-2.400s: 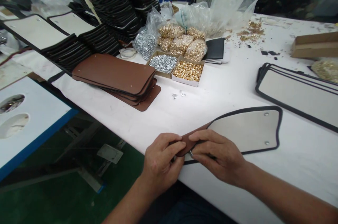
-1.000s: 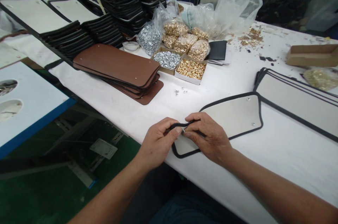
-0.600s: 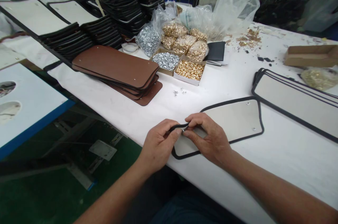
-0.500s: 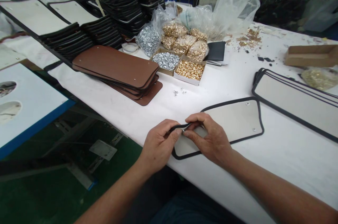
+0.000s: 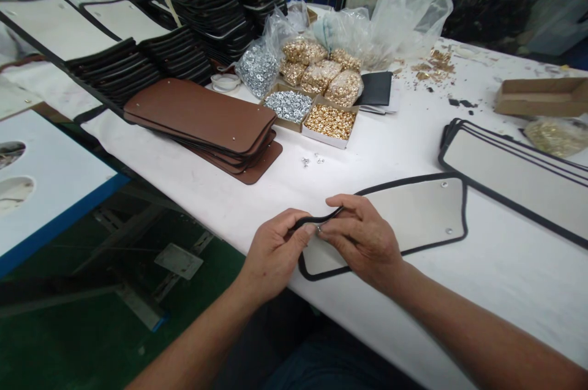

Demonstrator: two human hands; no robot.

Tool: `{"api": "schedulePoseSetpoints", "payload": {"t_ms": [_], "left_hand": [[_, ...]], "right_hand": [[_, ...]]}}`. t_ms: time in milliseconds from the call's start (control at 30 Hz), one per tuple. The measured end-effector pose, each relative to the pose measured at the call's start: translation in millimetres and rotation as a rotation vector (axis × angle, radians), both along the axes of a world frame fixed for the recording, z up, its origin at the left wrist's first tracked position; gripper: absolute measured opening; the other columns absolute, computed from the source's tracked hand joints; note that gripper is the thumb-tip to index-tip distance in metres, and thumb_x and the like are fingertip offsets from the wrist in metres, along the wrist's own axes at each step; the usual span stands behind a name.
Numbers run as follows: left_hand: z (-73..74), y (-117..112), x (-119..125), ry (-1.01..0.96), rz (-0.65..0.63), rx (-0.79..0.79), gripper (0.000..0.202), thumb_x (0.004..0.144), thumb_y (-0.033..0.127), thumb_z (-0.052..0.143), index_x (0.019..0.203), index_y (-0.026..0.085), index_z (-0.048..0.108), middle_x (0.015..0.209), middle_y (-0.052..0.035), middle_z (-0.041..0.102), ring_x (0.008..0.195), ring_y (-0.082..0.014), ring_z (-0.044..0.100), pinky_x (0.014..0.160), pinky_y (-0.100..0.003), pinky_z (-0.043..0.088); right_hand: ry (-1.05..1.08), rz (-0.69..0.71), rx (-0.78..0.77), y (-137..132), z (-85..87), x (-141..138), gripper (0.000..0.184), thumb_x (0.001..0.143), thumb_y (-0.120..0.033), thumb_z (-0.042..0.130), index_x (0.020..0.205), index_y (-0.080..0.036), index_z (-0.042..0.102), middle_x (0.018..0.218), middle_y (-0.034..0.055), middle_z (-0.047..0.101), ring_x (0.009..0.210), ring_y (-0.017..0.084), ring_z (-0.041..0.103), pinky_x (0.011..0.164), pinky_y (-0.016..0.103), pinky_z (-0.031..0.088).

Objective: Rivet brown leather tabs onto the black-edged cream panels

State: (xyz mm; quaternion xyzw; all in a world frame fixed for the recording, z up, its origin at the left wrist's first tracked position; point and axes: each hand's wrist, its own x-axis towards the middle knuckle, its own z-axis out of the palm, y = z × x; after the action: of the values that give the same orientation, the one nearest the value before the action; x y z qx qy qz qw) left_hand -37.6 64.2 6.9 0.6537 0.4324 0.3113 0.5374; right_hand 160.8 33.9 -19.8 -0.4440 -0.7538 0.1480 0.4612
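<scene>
A light grey panel with black binding [image 5: 413,212] lies at the table's front edge, its left end lifted and bent. My left hand [image 5: 275,252] is closed on that end, with the thumb on the grey face and the fingers behind the binding. A small silver fastener [image 5: 318,228] shows between my two thumbs. The fingertips of my right hand [image 5: 367,243] are closed together on this fastener, against the panel. Its index finger reaches along the bound upper edge. Two silver fasteners [image 5: 444,184] sit at the panel's right end.
Brown panels [image 5: 197,114] are stacked at the left, more grey panels [image 5: 514,176] at the right. Behind stand a box of silver fasteners [image 5: 288,106] and a box of gold ones [image 5: 331,122]. Loose silver pieces [image 5: 305,162] lie in front of them. Bagged fasteners [image 5: 319,76] are farther back.
The panel's right end has shifted slightly right and its held edge bows more. My right hand's fingers have moved in beside the thumb at the fastener. My left hand has barely moved.
</scene>
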Motion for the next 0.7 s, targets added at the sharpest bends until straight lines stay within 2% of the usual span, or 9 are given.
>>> {"api": "schedulePoseSetpoints", "payload": {"t_ms": [67, 167, 267, 467, 700], "left_hand": [[1.0, 0.7, -0.6, -0.002, -0.007, -0.004, 0.019, 0.098, 0.032, 0.058, 0.095, 0.019, 0.071, 0.090, -0.0019, 0.068, 0.084, -0.0175, 0.061, 0.075, -0.027, 0.048], [1.1, 1.4, -2.1, 0.002, -0.013, -0.020, 0.020, 0.098, 0.033, 0.057, 0.097, 0.019, 0.071, 0.089, -0.0016, 0.068, 0.081, -0.0171, 0.061, 0.073, -0.026, 0.048], [0.2, 1.6, -3.7, 0.007, -0.020, -0.024, 0.018, 0.098, 0.032, 0.058, 0.097, 0.019, 0.071, 0.089, -0.0011, 0.067, 0.080, -0.0163, 0.060, 0.072, -0.026, 0.047], [-1.1, 1.7, -4.6, -0.006, -0.029, -0.035, 0.018, 0.098, 0.032, 0.058, 0.099, 0.019, 0.071, 0.090, -0.0008, 0.067, 0.081, -0.0155, 0.059, 0.074, -0.026, 0.047], [0.9, 1.9, -4.0, 0.007, -0.020, -0.038, 0.019, 0.097, 0.033, 0.058, 0.098, 0.019, 0.072, 0.087, -0.0010, 0.067, 0.076, -0.0155, 0.059, 0.069, -0.025, 0.048]], "right_hand": [[-0.018, 0.022, -0.019, 0.0, -0.2, -0.7, 0.018, 0.093, -0.009, 0.066, 0.097, -0.024, 0.072, 0.134, 0.0075, 0.057, 0.077, 0.010, 0.066, 0.076, 0.031, 0.059], [-0.050, 0.010, -0.015, 1.2, 1.7, -2.9, 0.013, 0.095, -0.012, 0.065, 0.097, -0.023, 0.071, 0.128, 0.0092, 0.061, 0.098, 0.017, 0.068, 0.086, 0.034, 0.059], [-0.058, 0.005, -0.012, 2.2, 4.0, -4.5, 0.010, 0.095, -0.013, 0.065, 0.098, -0.022, 0.069, 0.121, 0.0098, 0.064, 0.113, 0.020, 0.064, 0.095, 0.035, 0.057], [-0.062, 0.043, -0.043, 2.3, 3.6, -2.1, 0.010, 0.096, -0.013, 0.063, 0.098, -0.022, 0.066, 0.118, 0.0084, 0.063, 0.113, 0.019, 0.063, 0.096, 0.034, 0.056], [-0.081, 0.057, -0.096, 3.0, 2.1, 0.9, 0.008, 0.098, -0.018, 0.061, 0.097, -0.024, 0.066, 0.119, 0.0080, 0.063, 0.113, 0.021, 0.063, 0.095, 0.038, 0.057]]}}
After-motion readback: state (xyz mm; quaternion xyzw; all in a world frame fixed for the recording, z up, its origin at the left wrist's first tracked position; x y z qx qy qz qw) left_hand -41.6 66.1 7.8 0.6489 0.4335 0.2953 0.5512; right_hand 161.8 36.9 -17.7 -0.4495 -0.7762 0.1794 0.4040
